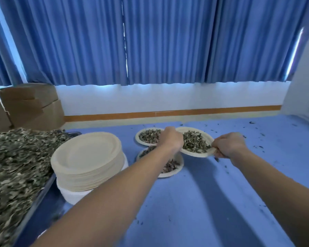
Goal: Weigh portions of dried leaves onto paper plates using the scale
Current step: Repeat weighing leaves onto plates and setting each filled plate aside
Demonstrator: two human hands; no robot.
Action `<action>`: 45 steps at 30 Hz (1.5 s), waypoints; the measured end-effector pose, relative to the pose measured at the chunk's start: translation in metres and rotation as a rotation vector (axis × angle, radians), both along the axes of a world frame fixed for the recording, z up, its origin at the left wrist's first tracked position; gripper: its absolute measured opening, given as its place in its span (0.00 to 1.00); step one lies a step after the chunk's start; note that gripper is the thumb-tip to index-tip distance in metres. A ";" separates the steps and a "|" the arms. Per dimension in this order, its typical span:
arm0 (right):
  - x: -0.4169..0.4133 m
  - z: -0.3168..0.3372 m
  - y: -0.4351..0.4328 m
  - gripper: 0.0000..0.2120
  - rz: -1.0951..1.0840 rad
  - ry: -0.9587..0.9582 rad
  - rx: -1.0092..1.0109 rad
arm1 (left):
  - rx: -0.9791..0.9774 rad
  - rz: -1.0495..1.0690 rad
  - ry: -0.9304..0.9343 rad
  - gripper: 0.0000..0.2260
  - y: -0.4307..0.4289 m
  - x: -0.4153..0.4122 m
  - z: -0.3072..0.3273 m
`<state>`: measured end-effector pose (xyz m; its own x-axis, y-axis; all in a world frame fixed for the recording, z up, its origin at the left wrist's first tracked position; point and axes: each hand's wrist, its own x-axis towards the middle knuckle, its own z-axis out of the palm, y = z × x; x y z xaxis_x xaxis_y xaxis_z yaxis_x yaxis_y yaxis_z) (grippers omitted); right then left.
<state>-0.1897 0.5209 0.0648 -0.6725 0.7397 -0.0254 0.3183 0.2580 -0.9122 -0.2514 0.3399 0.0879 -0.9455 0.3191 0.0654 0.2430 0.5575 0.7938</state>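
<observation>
Left of the held plate, stacked plates hide a probable scale.

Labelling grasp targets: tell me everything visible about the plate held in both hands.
The held plate is round, pale cream and paper-like, with a shallow ridged rim and a heap of dried green-brown leaves in its middle. It sits roughly level, seemingly lifted off the blue table, overlapping the nearer filled plate beneath. The left hand grips its left rim; the right hand pinches its near right rim, bending it slightly.
</observation>
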 end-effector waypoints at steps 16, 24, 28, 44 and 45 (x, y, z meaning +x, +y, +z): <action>-0.128 -0.049 0.034 0.07 -0.146 -0.049 0.067 | -0.300 -0.222 0.155 0.09 0.065 -0.108 -0.056; -0.099 -0.042 0.002 0.07 -0.133 0.050 0.243 | -0.237 -0.229 0.185 0.10 0.047 -0.084 -0.043; -0.059 -0.034 -0.053 0.11 -0.026 0.196 0.335 | -0.250 -0.306 0.150 0.11 0.018 -0.039 -0.031; 0.039 0.035 -0.289 0.15 0.713 0.320 0.781 | -0.485 -0.142 0.518 0.18 -0.278 0.056 0.029; 0.036 0.035 -0.298 0.14 0.741 0.281 0.838 | -0.523 -0.135 0.506 0.17 -0.291 0.056 0.028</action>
